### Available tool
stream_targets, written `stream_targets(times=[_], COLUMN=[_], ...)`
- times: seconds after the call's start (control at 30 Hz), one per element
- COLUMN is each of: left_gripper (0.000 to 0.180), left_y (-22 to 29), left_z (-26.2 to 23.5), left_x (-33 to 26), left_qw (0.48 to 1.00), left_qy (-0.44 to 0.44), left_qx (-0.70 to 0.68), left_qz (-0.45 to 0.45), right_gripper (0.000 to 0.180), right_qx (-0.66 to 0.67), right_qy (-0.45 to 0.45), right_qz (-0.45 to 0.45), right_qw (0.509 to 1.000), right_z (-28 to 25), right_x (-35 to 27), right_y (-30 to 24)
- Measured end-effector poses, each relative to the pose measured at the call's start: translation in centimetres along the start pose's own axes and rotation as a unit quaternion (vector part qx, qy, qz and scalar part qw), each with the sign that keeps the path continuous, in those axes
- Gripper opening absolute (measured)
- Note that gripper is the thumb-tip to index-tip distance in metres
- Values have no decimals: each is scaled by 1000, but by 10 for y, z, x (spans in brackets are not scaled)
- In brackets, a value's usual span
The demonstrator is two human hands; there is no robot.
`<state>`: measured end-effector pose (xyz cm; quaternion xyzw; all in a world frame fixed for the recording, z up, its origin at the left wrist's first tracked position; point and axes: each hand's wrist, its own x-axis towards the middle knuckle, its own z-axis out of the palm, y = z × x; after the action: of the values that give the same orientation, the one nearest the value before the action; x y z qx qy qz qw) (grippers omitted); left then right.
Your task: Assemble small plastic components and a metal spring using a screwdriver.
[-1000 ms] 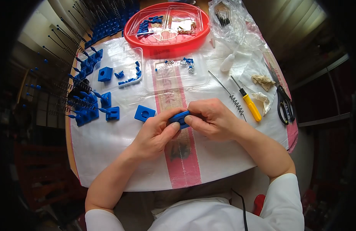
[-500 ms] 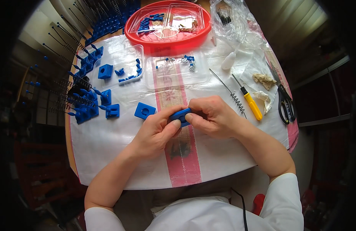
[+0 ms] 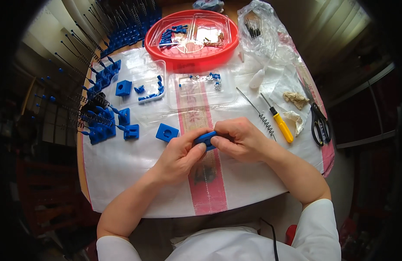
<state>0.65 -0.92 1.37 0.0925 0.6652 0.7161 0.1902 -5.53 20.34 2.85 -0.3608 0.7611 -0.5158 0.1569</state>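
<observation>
Covering the table [image 3: 122, 174] is a white plastic sheet with a pink stripe running from the near edge to the far edge, and I work over the middle of it. At the far edge sits a round red tray [image 3: 188, 61] holding clear compartment inserts with small blue parts. Along the left edge lies a crowd of blue printed pieces and black rods with springs [image 3: 96, 117]. A blue square block [image 3: 167, 132] rests just left of my hands. Toward the right edge lie black scissors [image 3: 318, 124] and a yellow-handled screwdriver [image 3: 279, 124].

My left hand [image 3: 179, 156] and right hand [image 3: 242, 141] meet above the stripe, both closed on a small blue part [image 3: 206, 140]. It sits between them, pinched by the left thumb and forefinger on its near-left side and by the right fingertips on its right end; only its top face shows, so I cannot tell what is being fitted.

To do this well, I judge the left grip should stay firm and level while the right does the fine pressing, keeping the piece over the sheet so anything dropped stays in reach.
</observation>
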Motion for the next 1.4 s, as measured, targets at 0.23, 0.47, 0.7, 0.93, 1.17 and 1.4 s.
stream_targets(times=[0.23,0.47,0.7,0.93,1.17,1.4], left_gripper=[39,37,40,38,41,40], left_y=[-8,-10,-7,-11,-4,-6], left_z=[-4,-3,-9,-5,-10,-10], left_x=[2,1,0,2,1,-2], left_qw=[1000,1000,998,997,998,999], left_qy=[-12,-7,-39,-6,-30,-32], left_qx=[1,16,41,69,44,20], left_qz=[-1,14,-9,21,-19,-29], right_gripper=[15,18,23,22,20,17], right_qx=[-21,-26,-38,-32,-34,-21], right_qy=[-2,0,-2,0,-8,-11], right_qz=[5,3,5,12,28,29], right_qw=[1000,1000,999,999,999,999], right_z=[-2,1,-1,-1,-2,-1], right_x=[1,0,3,2,5,8], right_y=[2,-2,-3,-3,-6,-7])
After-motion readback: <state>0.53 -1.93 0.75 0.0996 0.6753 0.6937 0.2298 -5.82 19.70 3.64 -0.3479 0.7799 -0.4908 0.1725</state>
